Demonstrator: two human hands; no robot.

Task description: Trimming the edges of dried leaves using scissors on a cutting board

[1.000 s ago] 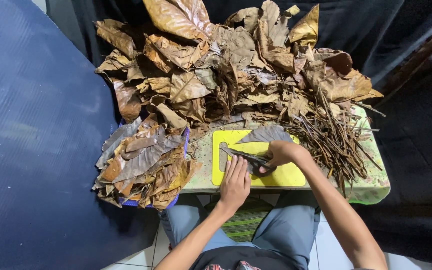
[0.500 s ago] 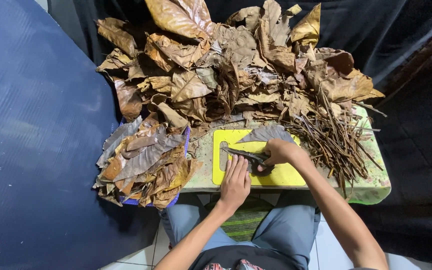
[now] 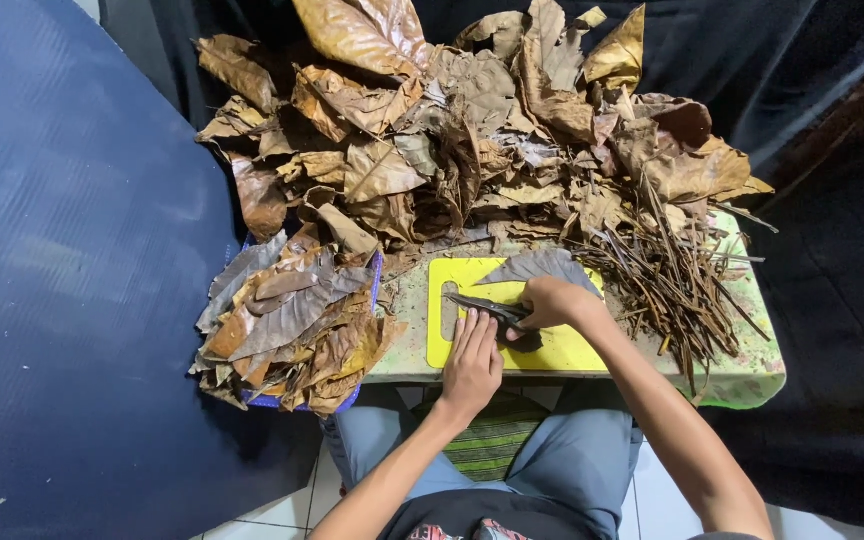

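Crowding the far half of the counter is a big heap of dry brown leaves, which spills right up to the top edge of the yellow cutting board. A bundle of stripped leaf stems lies just beside the board on the right, some stems hanging over the counter's rim. On the left, a blue tray holds a flatter stack of leaves, and this stack overhangs the tray on all sides and hides most of it.

The left hand lies flat and unclenched on the board's near edge, fingers pointing at a dark pair of scissors. The right hand is clenched around the scissors' handles, with the blades pointing left across the board. 1 grey-brown leaf rests on the board's far edge, touching the right hand; whether the blades are in it cannot be told.

The counter is pale green and stained. Dark blue and black cloth surrounds it, and white floor tiles show near the person's knees
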